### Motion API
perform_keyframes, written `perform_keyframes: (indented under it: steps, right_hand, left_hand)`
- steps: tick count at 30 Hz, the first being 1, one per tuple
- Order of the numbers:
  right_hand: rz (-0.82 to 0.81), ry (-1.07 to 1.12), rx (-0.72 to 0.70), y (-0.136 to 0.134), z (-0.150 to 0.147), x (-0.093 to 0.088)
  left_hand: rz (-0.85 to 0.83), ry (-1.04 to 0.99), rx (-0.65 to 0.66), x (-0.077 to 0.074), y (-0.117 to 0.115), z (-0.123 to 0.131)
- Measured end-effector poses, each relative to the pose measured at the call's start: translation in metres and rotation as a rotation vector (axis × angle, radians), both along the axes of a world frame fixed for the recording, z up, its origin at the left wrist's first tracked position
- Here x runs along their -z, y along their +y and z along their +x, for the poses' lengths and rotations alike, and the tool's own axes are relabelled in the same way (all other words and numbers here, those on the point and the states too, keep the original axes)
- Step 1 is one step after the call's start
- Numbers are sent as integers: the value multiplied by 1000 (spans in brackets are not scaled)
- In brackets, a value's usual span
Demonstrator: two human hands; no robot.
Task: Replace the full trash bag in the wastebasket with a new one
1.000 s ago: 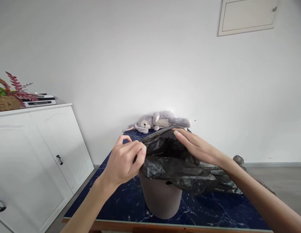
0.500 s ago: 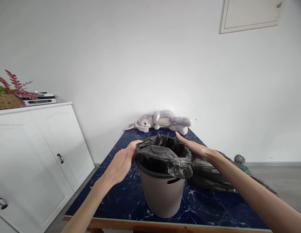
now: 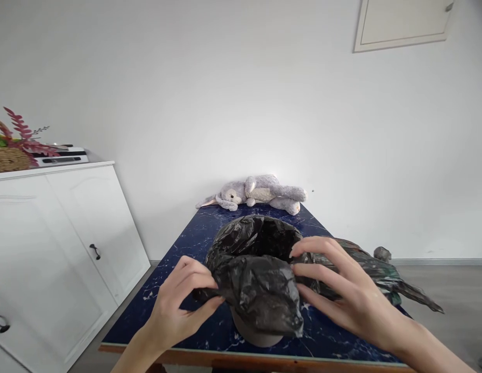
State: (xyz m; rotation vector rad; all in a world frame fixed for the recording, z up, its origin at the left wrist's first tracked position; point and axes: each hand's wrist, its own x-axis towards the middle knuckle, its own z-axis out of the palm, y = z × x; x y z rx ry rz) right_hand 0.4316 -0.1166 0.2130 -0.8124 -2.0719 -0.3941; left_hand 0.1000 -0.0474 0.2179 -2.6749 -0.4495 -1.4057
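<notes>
A black trash bag (image 3: 264, 290) lines the bin; its loose front part hangs over the near rim and covers most of the outside. Only the lower wall of the taupe trash bin (image 3: 260, 339) shows, standing upright on the table. My left hand (image 3: 182, 300) pinches the bag's left edge between thumb and fingers. On the right side, my right hand (image 3: 342, 290) has its fingers stretched and spread, with the fingertips touching the bag. The bag's dark mouth faces up behind the hanging part.
The bin stands on a blue marbled table (image 3: 179, 243) with a wooden front edge. A plush rabbit (image 3: 260, 191) lies at the far end against the wall. Another dark plastic bag (image 3: 381, 269) lies at the right. A white cabinet (image 3: 70, 217) stands left, bearing a wicker basket (image 3: 10, 159).
Both hands have moved from the bin's sides toward its front. The bag's front part has come over the near rim and now hangs down, hiding the bin's handle slot. The left fingers have closed.
</notes>
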Motion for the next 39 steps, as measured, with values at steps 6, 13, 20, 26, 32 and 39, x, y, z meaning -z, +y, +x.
perform_keyframes:
  steps: [6, 13, 20, 26, 32, 39]
  right_hand:
    - [-73, -96, -20, -7, -1, 7]
    - [-640, -282, 0, -15, 12, 2]
    - [-223, 190, -29, -14, -13, -19]
    - [-219, 5, 57, 21, -42, 1]
    - [-197, -95, 174, 79, -26, 5]
    - [-237, -176, 451, 166, 19, 8]
  left_hand:
    - [-156, 125, -32, 28, 7, -9]
    - [-331, -84, -109, 45, 27, -16]
    - [-702, -282, -17, 30, 37, 18]
    - [-958, -77, 51, 76, 55, 36]
    - [-904, 335, -211, 139, 90, 5]
    - [-663, 402, -414, 182, 101, -17]
